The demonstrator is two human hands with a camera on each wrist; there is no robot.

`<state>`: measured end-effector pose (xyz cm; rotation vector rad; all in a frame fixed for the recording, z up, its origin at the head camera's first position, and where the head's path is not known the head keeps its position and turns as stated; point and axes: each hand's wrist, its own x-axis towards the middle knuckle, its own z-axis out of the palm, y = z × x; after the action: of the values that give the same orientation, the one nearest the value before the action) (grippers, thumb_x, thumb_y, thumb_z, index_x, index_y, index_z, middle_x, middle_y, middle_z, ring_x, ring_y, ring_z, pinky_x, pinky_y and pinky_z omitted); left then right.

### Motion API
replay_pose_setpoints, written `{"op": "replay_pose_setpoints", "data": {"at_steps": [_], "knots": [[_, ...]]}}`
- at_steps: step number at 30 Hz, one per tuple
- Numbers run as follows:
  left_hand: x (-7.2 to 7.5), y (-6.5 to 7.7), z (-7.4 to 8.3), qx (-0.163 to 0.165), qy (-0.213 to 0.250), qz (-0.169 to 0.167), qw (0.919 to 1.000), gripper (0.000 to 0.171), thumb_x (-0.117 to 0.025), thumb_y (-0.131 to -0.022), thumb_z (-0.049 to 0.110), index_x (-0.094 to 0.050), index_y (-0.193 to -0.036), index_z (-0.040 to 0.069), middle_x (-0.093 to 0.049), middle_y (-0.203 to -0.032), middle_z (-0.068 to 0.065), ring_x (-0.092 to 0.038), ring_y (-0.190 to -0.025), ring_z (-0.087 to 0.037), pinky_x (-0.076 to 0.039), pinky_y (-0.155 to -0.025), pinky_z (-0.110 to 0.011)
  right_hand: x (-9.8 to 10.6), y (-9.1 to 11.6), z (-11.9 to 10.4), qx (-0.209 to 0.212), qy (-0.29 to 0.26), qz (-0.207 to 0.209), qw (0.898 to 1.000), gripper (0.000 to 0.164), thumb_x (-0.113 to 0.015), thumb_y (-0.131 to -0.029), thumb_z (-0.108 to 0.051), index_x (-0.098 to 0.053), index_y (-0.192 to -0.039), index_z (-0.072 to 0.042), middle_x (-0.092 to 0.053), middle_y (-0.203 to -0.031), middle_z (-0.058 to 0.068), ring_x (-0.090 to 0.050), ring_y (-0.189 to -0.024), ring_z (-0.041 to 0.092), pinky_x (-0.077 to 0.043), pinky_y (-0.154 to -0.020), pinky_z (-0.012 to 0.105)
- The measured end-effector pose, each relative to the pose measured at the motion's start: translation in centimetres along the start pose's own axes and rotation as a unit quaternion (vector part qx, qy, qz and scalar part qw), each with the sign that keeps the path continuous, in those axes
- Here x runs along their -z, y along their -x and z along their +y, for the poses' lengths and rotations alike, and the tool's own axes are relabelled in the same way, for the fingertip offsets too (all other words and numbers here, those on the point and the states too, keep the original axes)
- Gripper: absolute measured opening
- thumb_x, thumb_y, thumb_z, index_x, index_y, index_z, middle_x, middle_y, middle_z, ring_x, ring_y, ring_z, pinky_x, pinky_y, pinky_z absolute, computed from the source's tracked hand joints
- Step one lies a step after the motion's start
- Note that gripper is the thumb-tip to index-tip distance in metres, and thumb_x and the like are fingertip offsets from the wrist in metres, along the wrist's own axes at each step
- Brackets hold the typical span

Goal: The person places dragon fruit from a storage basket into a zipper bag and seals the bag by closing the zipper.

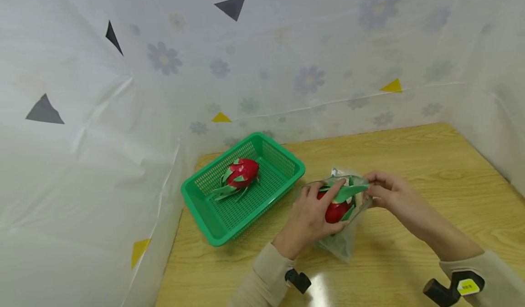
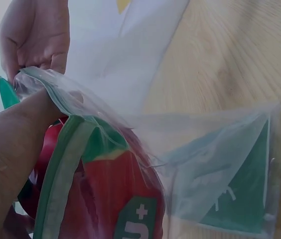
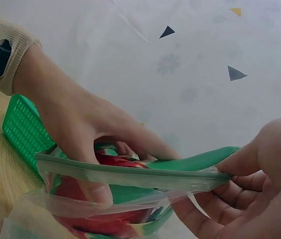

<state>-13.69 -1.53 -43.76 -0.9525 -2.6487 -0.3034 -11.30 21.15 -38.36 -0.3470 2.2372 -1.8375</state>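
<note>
A red dragon fruit with green leaf-like scales is in the mouth of a clear zip bag on the table. My left hand grips this fruit from above; in the right wrist view its thumb lies inside the bag, behind the clear film. With fingers and thumb, my right hand pinches the right end of the bag's green zip rim, where a long green scale sticks out. The bag's lower part, with a green printed corner, lies flat in the left wrist view.
To the left stands a green plastic basket with perforated walls. Another red dragon fruit lies in it. Behind the wood-grain table hangs a pale flowered sheet, and a white sheet borders the left side.
</note>
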Motion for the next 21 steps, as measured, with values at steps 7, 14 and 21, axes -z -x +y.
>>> {"op": "replay_pose_setpoints", "data": {"at_steps": [7, 14, 21], "knots": [[0.9, -0.9, 0.5, 0.017, 0.064, -0.079, 0.9947, 0.090, -0.069, -0.083, 0.061, -0.021, -0.156, 0.040, -0.044, -0.145, -0.009, -0.053, -0.114, -0.025, -0.053, -0.071, -0.023, 0.2, 0.2, -0.2, 0.029, -0.025, 0.024, 0.999, 0.027, -0.044, -0.107, -0.019, -0.051, -0.118, 0.005, -0.063, -0.104, 0.007, -0.064, -0.092, 0.018, -0.057, -0.082, 0.028], [0.5, -1.5, 0.0, 0.034, 0.134, -0.121, 0.9829, 0.091, -0.072, -0.085, 0.051, -0.018, -0.157, 0.035, -0.041, -0.148, -0.006, -0.050, -0.120, -0.023, -0.052, -0.079, -0.019, 0.1, 0.2, -0.3, 0.055, -0.076, 0.010, 0.996, 0.026, -0.043, -0.107, -0.018, -0.049, -0.117, 0.005, -0.060, -0.096, 0.003, -0.060, -0.088, 0.016, -0.055, -0.082, 0.027], [0.4, -1.0, -1.0, 0.059, 0.260, -0.087, 0.9598, 0.088, -0.077, -0.085, 0.040, -0.027, -0.156, 0.021, -0.043, -0.148, -0.008, -0.051, -0.124, -0.020, -0.052, -0.087, -0.018, -0.4, 0.0, -0.6, 0.028, 0.003, 0.014, 0.999, 0.034, -0.043, -0.107, -0.026, -0.050, -0.119, 0.005, -0.061, -0.104, 0.009, -0.064, -0.094, 0.018, -0.057, -0.082, 0.029]]}}
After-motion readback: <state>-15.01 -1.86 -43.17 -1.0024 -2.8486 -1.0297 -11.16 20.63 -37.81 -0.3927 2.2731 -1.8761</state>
